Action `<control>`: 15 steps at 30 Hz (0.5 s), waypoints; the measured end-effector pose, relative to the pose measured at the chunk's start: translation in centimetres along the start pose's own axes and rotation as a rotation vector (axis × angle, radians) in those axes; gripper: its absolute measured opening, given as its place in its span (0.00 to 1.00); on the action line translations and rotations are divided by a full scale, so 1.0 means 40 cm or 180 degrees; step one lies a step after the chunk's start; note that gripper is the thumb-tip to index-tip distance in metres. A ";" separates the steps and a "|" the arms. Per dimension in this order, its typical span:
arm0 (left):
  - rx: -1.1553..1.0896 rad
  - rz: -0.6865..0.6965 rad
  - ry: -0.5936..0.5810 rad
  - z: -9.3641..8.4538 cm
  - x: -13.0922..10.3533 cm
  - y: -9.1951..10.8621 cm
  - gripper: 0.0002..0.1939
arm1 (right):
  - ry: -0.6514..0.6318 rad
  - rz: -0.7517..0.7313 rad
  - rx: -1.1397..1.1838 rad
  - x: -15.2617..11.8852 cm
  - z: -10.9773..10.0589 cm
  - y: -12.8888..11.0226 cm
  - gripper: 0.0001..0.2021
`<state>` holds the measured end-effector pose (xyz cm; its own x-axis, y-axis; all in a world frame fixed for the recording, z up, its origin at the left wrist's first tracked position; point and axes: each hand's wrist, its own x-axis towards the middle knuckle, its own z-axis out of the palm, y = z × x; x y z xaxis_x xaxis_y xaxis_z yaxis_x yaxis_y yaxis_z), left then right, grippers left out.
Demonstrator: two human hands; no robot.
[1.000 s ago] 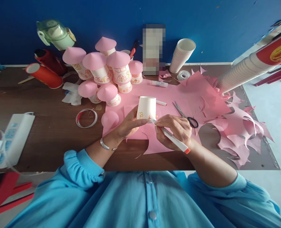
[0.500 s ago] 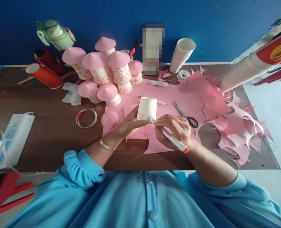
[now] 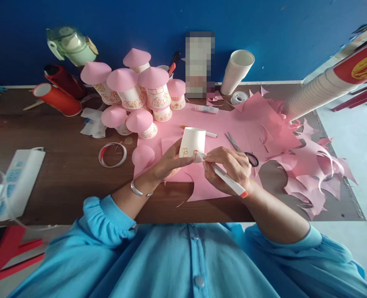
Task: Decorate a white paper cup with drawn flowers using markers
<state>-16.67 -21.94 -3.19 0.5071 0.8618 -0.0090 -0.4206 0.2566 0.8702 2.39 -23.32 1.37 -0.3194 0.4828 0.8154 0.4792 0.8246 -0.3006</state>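
Note:
A white paper cup (image 3: 193, 140), turned upside down, is held over the pink paper by my left hand (image 3: 171, 160), whose thumb lies along its lower edge. A yellow flower and a red-orange one are drawn on its side. My right hand (image 3: 228, 167) grips a white marker (image 3: 226, 179) with an orange end, and its tip meets the cup beside the red-orange flower. Just behind the cup lies another marker (image 3: 212, 135). Scissors (image 3: 237, 147) with black handles rest on the pink paper (image 3: 206, 188), right of the cup.
Several decorated cups with pink cone roofs (image 3: 154, 78) stand at the back left. A stack of white cups (image 3: 237, 72) is at the back. Pink paper scraps (image 3: 316, 165) cover the right side. A tape roll (image 3: 112, 155) and a power strip (image 3: 23, 182) lie at left.
The red-orange drawing on the cup has grown into a visible flower shape. My right hand and the marker have shifted slightly to the right; the left hand stays in place.

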 end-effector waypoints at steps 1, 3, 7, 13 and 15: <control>0.0001 0.0011 0.0000 0.000 0.000 0.000 0.20 | -0.0001 -0.0004 -0.0003 0.000 0.000 0.000 0.10; 0.0001 0.0005 0.0007 0.000 0.001 0.000 0.21 | -0.0014 -0.0017 0.0013 -0.001 -0.001 0.001 0.10; -0.0007 -0.0037 0.0107 0.000 0.001 -0.002 0.22 | -0.0051 -0.0020 0.0073 -0.004 0.000 0.002 0.10; -0.0016 -0.0020 0.0096 0.000 0.000 -0.002 0.22 | -0.0010 -0.0015 0.0047 -0.005 0.003 0.000 0.11; -0.0030 0.0002 0.0039 0.000 0.000 -0.002 0.21 | 0.0001 -0.0010 0.0021 -0.004 0.003 0.000 0.11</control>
<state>-16.63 -21.98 -3.25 0.4977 0.8672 -0.0146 -0.4279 0.2602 0.8656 2.35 -23.35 1.19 -0.3205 0.4800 0.8166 0.4729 0.8281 -0.3011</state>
